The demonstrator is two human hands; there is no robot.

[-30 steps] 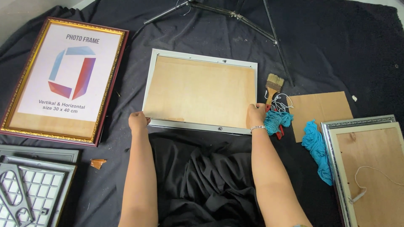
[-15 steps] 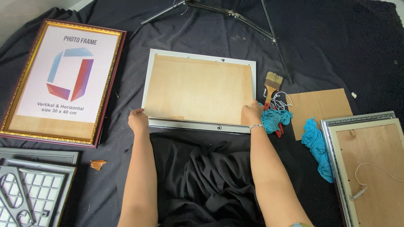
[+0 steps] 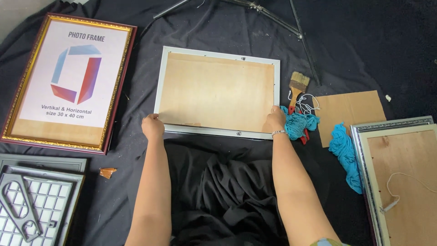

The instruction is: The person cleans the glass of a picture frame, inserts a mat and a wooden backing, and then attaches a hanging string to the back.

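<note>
A white picture frame (image 3: 217, 94) lies face down on the black cloth, its brown backing board up. My left hand (image 3: 152, 126) grips its near left corner. My right hand (image 3: 274, 119) grips its near right corner, a thin bracelet on that wrist. Both forearms reach in from below. A small metal hanger sits on the near edge of the frame between my hands.
A gold and maroon frame (image 3: 67, 82) with a printed insert lies at the left. A grey frame (image 3: 34, 198) sits at bottom left. Right of my hand: a paintbrush (image 3: 298, 85), teal yarn (image 3: 343, 152), a cardboard sheet (image 3: 350, 114), a silver frame (image 3: 400, 175). Tripod legs (image 3: 273, 20) cross the top.
My right hand has slid slightly along the frame's near right corner; the frame and my left hand have hardly moved.
</note>
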